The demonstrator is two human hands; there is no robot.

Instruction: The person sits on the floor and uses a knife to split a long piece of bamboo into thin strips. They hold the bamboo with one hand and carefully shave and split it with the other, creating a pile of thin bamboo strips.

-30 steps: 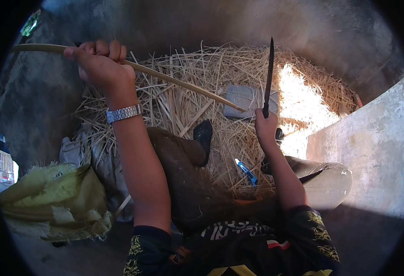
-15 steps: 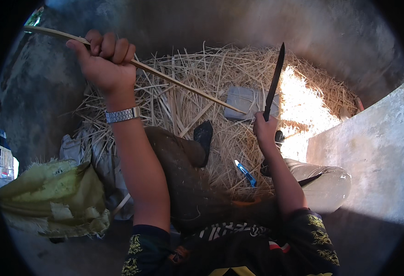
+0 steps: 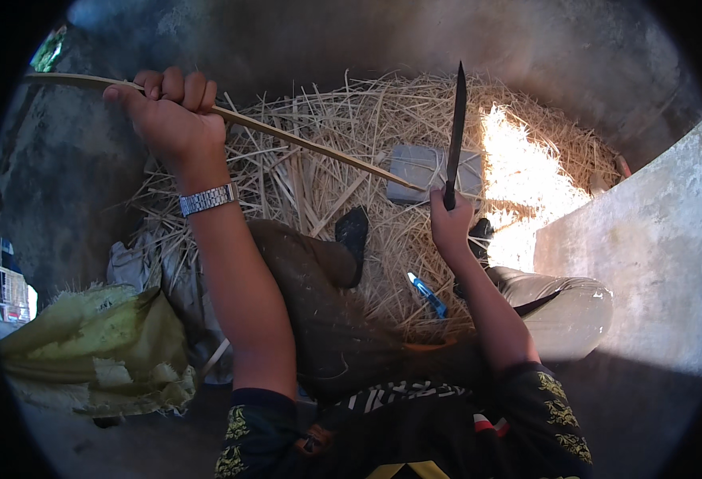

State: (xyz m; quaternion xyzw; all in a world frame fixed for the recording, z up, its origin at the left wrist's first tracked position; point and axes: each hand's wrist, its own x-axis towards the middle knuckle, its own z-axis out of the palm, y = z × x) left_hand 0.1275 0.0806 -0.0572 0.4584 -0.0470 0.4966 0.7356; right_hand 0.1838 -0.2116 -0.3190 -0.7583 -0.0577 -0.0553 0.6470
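Note:
My left hand (image 3: 177,120), raised at the upper left, is closed around a long, thin bamboo strip (image 3: 311,146). One end of the strip bows out past my fist to the left. Its other end slopes down to the right, over a grey block (image 3: 415,164) and close beside my right hand (image 3: 452,222). That hand is closed on a knife (image 3: 456,132) with a long dark blade, pointing up and away from me. Whether the strip's tip touches the hand or the block, I cannot tell. The knife's handle is mostly hidden in my fingers.
Pale shavings (image 3: 303,184) cover the ground between my legs and the wall (image 3: 351,40). Among them lies a blue box cutter (image 3: 427,295). A frayed yellow-green sack (image 3: 95,351) is at the left, and a concrete slab (image 3: 646,239) stands at the right.
My left hand has shifted slightly left and down with the bamboo strip. The knife has swung leftward from a right lean to nearly upright, and my right hand has moved a little left.

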